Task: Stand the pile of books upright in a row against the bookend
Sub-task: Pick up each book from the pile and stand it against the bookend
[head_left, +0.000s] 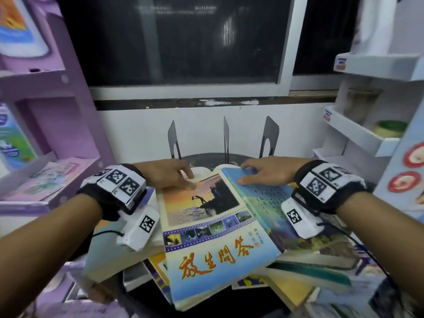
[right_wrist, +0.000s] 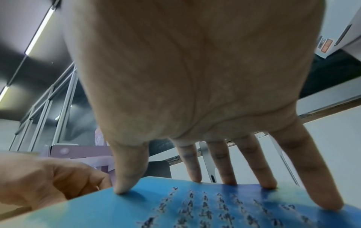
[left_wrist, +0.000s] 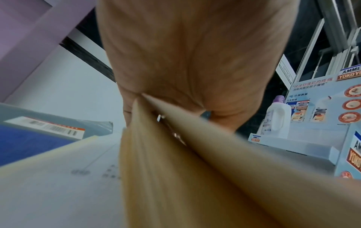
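**Two hands on the top book**

The left hand (head_left: pixel 171 174) pinches the far edge of the blue book (head_left: pixel 213 226), pages between thumb and fingers, likely to lift it. The right hand (head_left: pixel 263 172) lies flat with straight fingers on the book's back cover, likely to keep it from flopping open. Under both hands sits the pile of books (head_left: pixel 309 267). Just past the fingertips stands the black bookend (head_left: pixel 226 136), with no book in it yet

Two hands (head_left: pixel 169 173) (head_left: pixel 266 172), three black bookend plates (head_left: pixel 226 138), one loose pile of books (head_left: pixel 213 228)
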